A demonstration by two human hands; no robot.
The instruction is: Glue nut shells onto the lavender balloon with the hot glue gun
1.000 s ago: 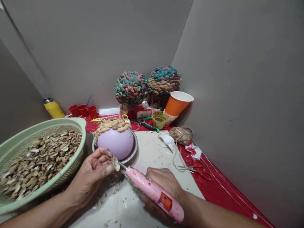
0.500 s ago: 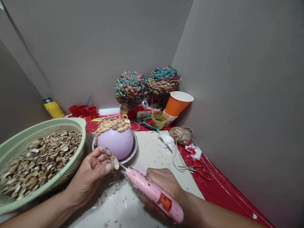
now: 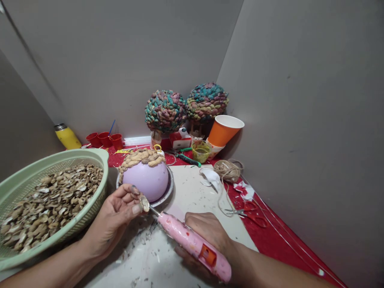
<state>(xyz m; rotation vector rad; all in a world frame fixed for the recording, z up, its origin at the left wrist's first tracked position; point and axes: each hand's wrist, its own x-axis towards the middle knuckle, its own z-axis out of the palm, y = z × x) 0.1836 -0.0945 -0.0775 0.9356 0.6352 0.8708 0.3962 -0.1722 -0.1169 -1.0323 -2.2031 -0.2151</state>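
Note:
Between the thumb and fingers of my left hand (image 3: 118, 218) is a peanut shell (image 3: 144, 203), its hollow side showing. My right hand (image 3: 207, 236) is wrapped round a pink glue gun (image 3: 192, 243), whose metal nozzle points at the shell, at or very near its edge. Just beyond my left hand, a lilac ball (image 3: 146, 180) rests in a silver-rimmed dish (image 3: 171, 188). Peanut shells (image 3: 142, 158) cover the ball's top in overlapping rows, while its lower side is bare. The trigger and my right fingertips are mostly hidden.
A green basket (image 3: 106, 168) of peanut shells stands at left. Behind are two shell-covered colored balls (image 3: 166, 111) on stems, red cups (image 3: 104, 139), an orange paper cup (image 3: 225, 132) and green-handled pliers (image 3: 189, 160). Twine (image 3: 228, 171) and scissors (image 3: 255, 218) lie at right on red cloth.
My left hand and the peanut shell have shifted very slightly up and left, so a bit more of the nozzle shows. The glue gun and the ball look the same.

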